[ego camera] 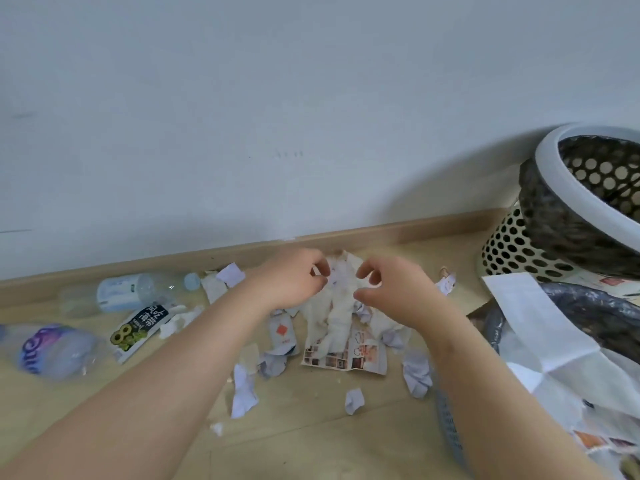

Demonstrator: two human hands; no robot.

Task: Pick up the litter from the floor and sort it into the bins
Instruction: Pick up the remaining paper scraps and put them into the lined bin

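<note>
Here, both hands (left hand (294,280), right hand (391,289)) pinch a crumpled white tissue (334,306) by its top.
Likely light, limp, easily torn: gather it, don't tug.

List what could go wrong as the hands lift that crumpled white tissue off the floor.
1. The crumpled white tissue looks thin and may tear between the left hand and right hand.
2. It drapes over a printed paper leaflet with crumpled pale paper scraps beside it; one could come up too and get missorted.
</note>
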